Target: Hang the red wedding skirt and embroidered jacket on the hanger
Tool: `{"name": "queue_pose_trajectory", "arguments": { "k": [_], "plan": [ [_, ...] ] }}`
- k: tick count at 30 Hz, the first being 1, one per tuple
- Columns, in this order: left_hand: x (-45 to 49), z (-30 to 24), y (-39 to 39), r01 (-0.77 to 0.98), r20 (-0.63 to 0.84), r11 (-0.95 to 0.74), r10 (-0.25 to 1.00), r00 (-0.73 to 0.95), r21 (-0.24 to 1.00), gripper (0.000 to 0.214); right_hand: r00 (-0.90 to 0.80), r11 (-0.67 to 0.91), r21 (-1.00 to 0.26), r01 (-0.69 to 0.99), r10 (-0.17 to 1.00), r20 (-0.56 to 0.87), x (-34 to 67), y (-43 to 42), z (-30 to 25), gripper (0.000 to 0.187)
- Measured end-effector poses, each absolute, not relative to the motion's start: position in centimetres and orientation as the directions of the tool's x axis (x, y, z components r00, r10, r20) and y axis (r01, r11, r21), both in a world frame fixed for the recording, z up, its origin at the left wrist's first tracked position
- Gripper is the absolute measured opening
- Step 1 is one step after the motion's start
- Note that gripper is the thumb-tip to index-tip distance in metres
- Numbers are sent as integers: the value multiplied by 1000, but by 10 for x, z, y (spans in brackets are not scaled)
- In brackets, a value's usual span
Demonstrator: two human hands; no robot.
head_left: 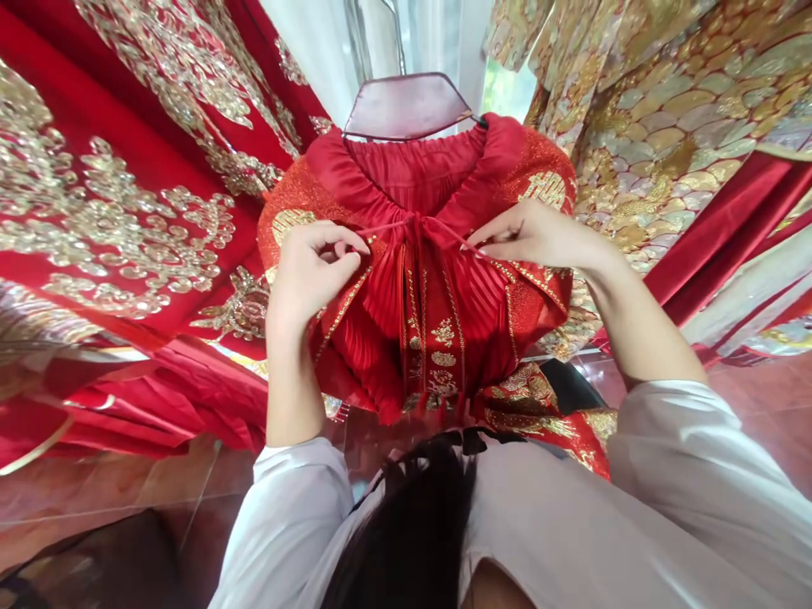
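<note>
A red pleated skirt [386,292] with gold embroidery hangs in front of me from a dark hanger [406,135]. Its gathered top edge has a thin red drawstring [397,223] that meets at the front middle. My left hand [320,258] pinches one end of the string, thumb against forefinger, pulling it out to the left. On the other side, my right hand [529,237] pinches the opposite end between thumb and fingers. Both string ends look taut. Gold-trimmed panels hang just below my hands.
A red garment with silver and gold beading [120,211] hangs at the left. Gold scale-patterned garments [672,135] hang at the right. Red and gold cloth [539,406] lies low behind my right arm, above the tiled floor [216,482].
</note>
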State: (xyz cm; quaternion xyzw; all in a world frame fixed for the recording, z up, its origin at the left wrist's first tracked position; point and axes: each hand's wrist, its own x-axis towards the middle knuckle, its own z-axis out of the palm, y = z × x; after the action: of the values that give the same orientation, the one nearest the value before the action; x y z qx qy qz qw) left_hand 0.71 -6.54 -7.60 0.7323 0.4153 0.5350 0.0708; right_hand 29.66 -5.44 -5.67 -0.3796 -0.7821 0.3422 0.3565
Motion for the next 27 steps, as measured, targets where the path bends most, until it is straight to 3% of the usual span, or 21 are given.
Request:
{"name": "queue_pose_trajectory", "arguments": {
  "k": [2,5,8,11,14,17,22,27],
  "plan": [
    [8,-74,-64,668,787,-586,617,1,459,10,-510,429,-869,245,820,261,287,-53,-54,8],
    [18,-69,-50,674,849,-593,519,-98,441,12,-556,334,-939,86,798,233,271,-46,-53,12],
    [39,-67,-37,580,861,-669,494,-122,466,21,-459,300,-953,-42,842,285,254,-37,-58,23],
    [62,-70,-35,465,825,-719,563,-45,516,30,-276,427,-904,-16,867,415,241,-28,-67,30],
    [76,-75,-37,412,799,-734,601,25,540,36,-182,664,-732,152,746,640,234,-23,-74,28],
    [78,-78,-37,434,789,-725,612,51,534,36,-301,816,-456,355,562,771,233,-20,-80,28],
    [68,-83,-34,574,748,-665,651,132,478,30,-509,816,-130,563,466,723,235,-15,-84,37],
    [66,-85,-32,663,753,-652,627,200,368,20,-530,812,-41,582,417,739,232,-8,-87,35]
  ]
}}
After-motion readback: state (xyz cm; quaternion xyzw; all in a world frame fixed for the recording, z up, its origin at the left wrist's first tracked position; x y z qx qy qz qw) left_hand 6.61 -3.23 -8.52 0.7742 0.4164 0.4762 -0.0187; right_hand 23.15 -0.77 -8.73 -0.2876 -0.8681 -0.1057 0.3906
